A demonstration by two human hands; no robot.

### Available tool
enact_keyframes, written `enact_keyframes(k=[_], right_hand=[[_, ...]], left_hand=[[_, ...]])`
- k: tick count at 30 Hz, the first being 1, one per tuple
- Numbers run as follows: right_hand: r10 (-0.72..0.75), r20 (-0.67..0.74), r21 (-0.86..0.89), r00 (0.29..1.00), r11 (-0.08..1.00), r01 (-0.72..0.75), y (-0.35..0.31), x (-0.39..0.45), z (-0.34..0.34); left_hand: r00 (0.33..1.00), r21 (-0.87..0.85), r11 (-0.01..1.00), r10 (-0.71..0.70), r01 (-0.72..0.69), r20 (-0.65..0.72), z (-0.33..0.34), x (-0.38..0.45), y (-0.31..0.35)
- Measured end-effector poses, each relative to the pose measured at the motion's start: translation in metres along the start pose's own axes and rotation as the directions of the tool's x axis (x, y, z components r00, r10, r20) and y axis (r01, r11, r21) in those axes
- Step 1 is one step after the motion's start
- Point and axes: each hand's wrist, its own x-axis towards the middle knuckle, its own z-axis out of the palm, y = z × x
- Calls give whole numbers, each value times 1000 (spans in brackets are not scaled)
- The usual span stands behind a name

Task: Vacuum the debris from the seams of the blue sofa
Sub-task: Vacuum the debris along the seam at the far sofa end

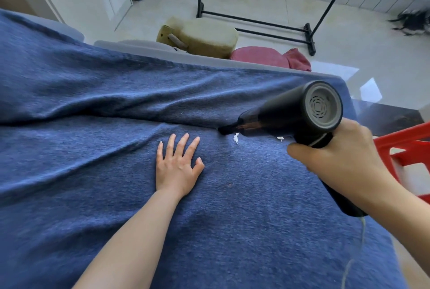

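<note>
The right hand [335, 163] has its grip wrapped round the handle of a black, barrel-shaped handheld vacuum [300, 111], whose round grey vented end faces the camera and whose narrow dark nozzle [224, 129] points away to the left. The nozzle tip sits down in the seam [139, 121] of the blue, terry-textured fabric sofa [232, 218], the crease where the seat meets the rumpled backrest cover. That seam runs roughly left to right across the view, and the vacuum's long axis lies almost along it, tilted only slightly down into the fold.

The debris that shows is two small white scraps: one scrap [236, 138] lies just beside the nozzle tip on the near side, on the seat rather than in the crease, and a second scrap [280, 138] lies under the vacuum's body, back toward the gripping hand. So both bits lie behind or beside the mouth, not ahead of it (the suction end would, I judge, have to draw back rightward and a touch nearer to reach them).

The left hand [178, 167] lies flat on the seat, fingers spread and straight, holding nothing, near the nozzle on its left. It appears to be pressing the fabric taut; the right hand is plainly the one placed for the pickup.
</note>
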Motion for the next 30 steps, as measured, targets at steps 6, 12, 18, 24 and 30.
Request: enact_keyframes(k=[6,12,18,24,30], right_hand=[[-29,53,-14,998,999,30,-10,6,-7],[-107,146,-70,983,991,118,-21,23,-10],[-241,187,-163,952,948,272,-25,35,-3],[-294,207,-202,933,920,334,-12,39,-27],[-363,210,-208,908,891,404,-9,39,-20]], left_hand=[[998,26,999,24,-23,-52,2,-2,-2],[996,18,999,39,-38,-81,4,-3,-1],[988,-7,998,57,-59,-144,7,-5,-2],[982,-14,997,73,-77,-172,7,-12,-1],[980,9,995,102,-102,-174,9,-20,-2]])
